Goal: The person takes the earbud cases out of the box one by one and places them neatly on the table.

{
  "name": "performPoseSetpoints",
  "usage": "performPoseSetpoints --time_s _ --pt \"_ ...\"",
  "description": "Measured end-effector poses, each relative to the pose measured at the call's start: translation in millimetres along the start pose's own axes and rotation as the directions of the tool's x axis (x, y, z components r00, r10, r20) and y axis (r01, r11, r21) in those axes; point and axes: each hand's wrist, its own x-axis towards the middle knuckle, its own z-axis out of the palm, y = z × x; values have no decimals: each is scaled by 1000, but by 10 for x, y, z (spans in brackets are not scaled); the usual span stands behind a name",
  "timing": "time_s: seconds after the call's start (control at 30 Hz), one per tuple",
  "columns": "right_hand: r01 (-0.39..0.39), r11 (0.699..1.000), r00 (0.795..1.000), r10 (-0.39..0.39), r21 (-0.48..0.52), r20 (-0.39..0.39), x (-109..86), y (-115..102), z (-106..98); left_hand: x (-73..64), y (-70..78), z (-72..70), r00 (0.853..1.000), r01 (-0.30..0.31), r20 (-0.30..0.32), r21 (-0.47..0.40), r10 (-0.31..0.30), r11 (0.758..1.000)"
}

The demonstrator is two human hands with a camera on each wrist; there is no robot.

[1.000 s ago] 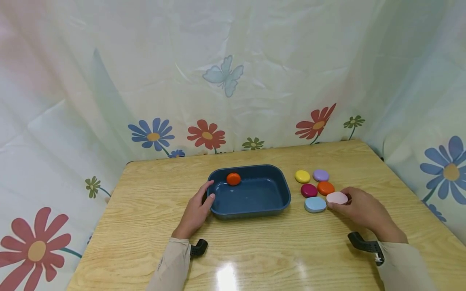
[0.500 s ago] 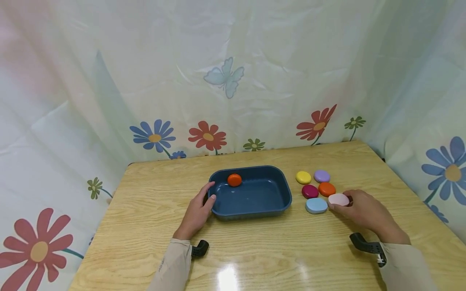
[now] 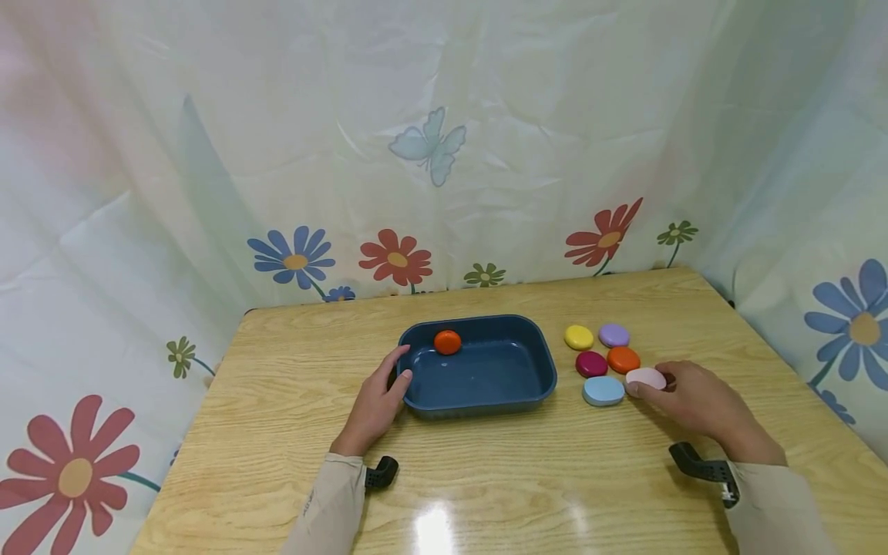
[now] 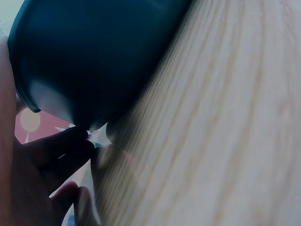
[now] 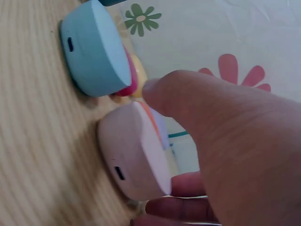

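My left hand (image 3: 373, 405) holds the left end of a dark blue rectangular tray (image 3: 479, 405), thumb at the rim and fingers against the outer wall. In the left wrist view the fingers (image 4: 63, 153) touch the underside of the tray's curved wall. A round orange case (image 3: 447, 342) lies inside, by the back wall. At the right, my right hand (image 3: 704, 397) grips a pink oval earbud case (image 5: 134, 153) between thumb and fingers. The pink case rests on the table, its small port facing the right wrist camera. Right beside it lies a light blue oval earbud case (image 3: 603, 391).
Behind the pink and blue cases sit round ones: yellow (image 3: 579, 337), lilac (image 3: 614, 335), magenta (image 3: 591, 364) and orange (image 3: 623, 359). Everything is on a wood-grain table (image 3: 499, 478). A flowered curtain (image 3: 520, 146) hangs along its back and sides.
The view has shifted slightly. Both hands keep their places, the left at the tray and the right at the pink case; no object has visibly moved.
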Motion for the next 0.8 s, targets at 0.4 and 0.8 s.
performPoseSetpoints --time_s 0.4,0.8 --pt "-3 1000 992 6 26 -123 26 -79 -158 65 24 -45 1000 -28 6 9 28 1000" --pt "163 972 975 -133 167 -180 389 -820 -135 7 -7 5 1000 0 -12 -9 0 1000"
